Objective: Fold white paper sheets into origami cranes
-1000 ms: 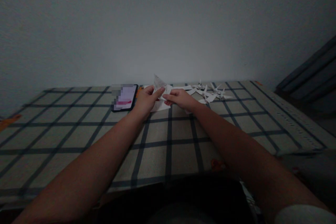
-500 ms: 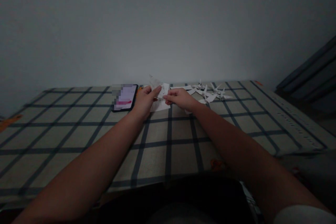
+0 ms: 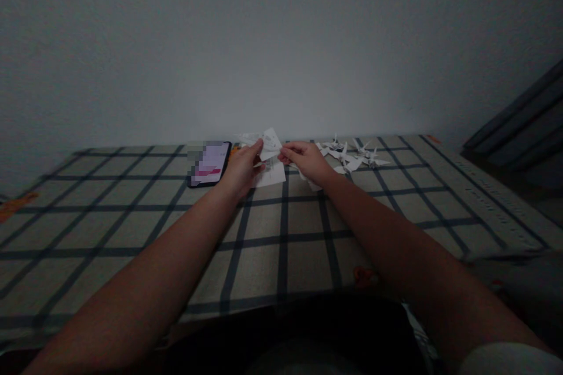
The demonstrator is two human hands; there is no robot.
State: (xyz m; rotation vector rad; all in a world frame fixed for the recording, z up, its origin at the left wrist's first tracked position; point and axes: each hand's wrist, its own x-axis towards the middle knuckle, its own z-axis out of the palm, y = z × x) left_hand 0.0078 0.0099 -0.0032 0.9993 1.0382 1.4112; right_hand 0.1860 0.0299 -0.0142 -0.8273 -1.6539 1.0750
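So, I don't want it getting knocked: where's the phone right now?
In the head view, the phone lies left of centre on the checked tablecloth, just left of the left hand, which holds white paper.

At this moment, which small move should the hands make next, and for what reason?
Perhaps a light press by the right hand along the right corner of the folded paper: that hand seems to pinch this corner, while the left hand holds the paper from the other side. The creases are too small to judge, so a gentle press seems safest.
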